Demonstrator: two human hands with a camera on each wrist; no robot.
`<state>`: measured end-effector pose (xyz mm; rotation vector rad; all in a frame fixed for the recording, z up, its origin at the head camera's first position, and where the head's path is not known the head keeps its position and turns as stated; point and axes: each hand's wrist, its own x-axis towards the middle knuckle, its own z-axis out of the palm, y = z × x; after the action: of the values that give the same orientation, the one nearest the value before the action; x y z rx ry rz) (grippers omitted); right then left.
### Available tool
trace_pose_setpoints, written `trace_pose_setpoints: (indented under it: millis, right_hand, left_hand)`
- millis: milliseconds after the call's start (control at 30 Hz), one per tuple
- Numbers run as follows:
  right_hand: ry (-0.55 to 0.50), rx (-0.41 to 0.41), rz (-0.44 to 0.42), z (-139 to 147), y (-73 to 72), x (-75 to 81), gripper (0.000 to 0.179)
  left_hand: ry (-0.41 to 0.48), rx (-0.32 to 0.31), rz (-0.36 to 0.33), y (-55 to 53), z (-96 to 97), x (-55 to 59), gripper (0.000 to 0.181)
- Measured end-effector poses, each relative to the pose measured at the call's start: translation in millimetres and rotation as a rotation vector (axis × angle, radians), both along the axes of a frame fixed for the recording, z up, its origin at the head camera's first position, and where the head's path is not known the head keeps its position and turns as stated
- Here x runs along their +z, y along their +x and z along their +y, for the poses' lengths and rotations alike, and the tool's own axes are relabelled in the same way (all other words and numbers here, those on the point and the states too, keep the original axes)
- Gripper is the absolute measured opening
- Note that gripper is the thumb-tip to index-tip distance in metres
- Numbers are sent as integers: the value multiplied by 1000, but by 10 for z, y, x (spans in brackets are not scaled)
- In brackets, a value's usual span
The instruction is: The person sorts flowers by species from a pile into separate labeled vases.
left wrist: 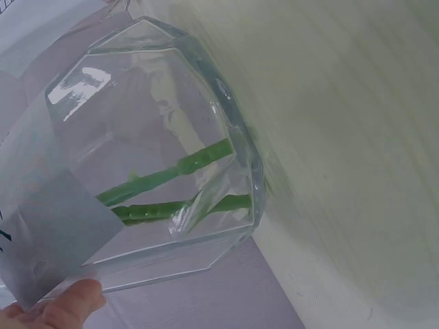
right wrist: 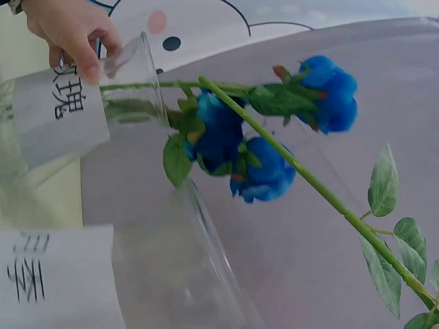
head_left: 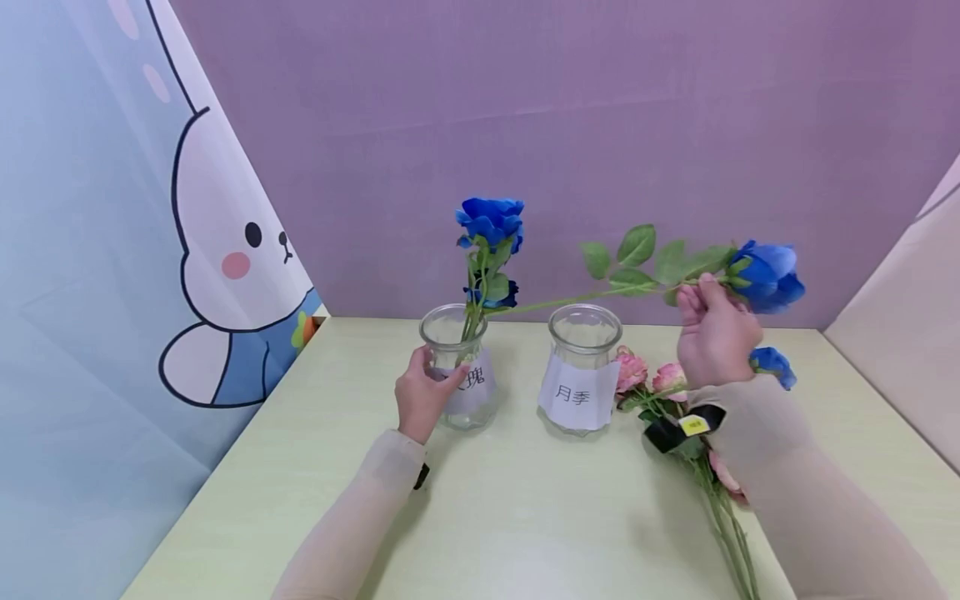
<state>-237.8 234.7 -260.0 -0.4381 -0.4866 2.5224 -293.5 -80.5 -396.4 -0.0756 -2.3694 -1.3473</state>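
Above the desk (head_left: 510, 517), toward its right side, the right hand (head_left: 716, 333) pinches a blue rose (head_left: 772, 275) just below the bloom, thumb against fingers. Governing relation: the stem (head_left: 558, 302) runs leftward from those fingers, long axis nearly level and dipping slightly to its cut end, near the mouth of the left jar (head_left: 474, 418). That jar stands upright, so the stem lies crosswise to it. The left hand (head_left: 426, 400) is the nearer to this jar and clasps its wall, thumb at the front.

Views compared: the right wrist view shows the cut end plainly, in front of three blue blooms (right wrist: 221, 133); the head view loses it among foliage. Contact there cannot be confirmed. Only the left wrist view shows the green stem ends (left wrist: 206, 157) low inside the jar; from the head, label and thumb cover that part.
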Motion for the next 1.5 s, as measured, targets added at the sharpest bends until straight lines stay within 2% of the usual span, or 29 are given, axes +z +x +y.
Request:
trace_pose_setpoints:
  millis: [100, 300, 500, 733, 933, 1100, 1333, 1500]
  right_hand:
    - [42, -26, -13, -179, -66, -4, 10]
    - [189, -76, -26, -483, -158, 9, 12]
    - [288, -111, 21, -728, -237, 58, 16]
    - [351, 9, 75, -915, -301, 62, 13]
    - [310, 82, 140, -996, -350, 63, 12]
    - [283, 133, 161, -1034, -371, 78, 13]
    - [324, 106, 148, -1128, -413, 111, 7]
    - [338, 139, 168, -1204, -426, 144, 7]
  left_hand:
    - [0, 2, -2, 3, -4, -5, 63]
    - [6, 1, -5, 13, -8, -25, 62]
    - [7, -2, -4, 4, -13, -35, 63]
    - [8, -12, 7, 8, -10, -27, 61]
    - [-3, -9, 26, 6, -11, -28, 61]
    - [-8, -4, 46, -20, -18, -28, 62]
    - [5, -13, 45, -18, -22, -17, 61]
    - [5, -6, 34, -16, -28, -18, 62]
